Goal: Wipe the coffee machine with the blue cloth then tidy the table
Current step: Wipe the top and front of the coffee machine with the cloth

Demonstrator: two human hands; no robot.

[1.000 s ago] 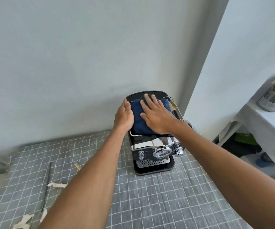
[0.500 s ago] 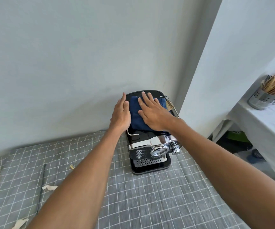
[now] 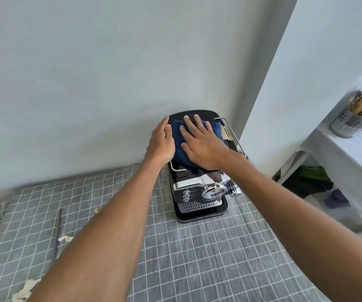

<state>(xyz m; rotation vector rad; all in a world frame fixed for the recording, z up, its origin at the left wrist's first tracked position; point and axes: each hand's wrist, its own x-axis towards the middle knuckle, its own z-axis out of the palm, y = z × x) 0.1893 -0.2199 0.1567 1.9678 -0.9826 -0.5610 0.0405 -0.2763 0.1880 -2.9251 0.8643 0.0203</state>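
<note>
Right hand [image 3: 201,144] lies flat, fingers spread, pressing the blue cloth [image 3: 179,139] on top of the coffee machine [image 3: 199,192] while left hand [image 3: 161,142], open, braces its side, though a hard push might shove the machine sideways.

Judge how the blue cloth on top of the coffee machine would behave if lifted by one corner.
The blue cloth would likely hang limp: it lies folded and flattened under the right hand on the coffee machine. It looks light, a thin soft fabric. It probably slides easily on the glossy black top, which may be why the left hand rests at its edge.
</note>
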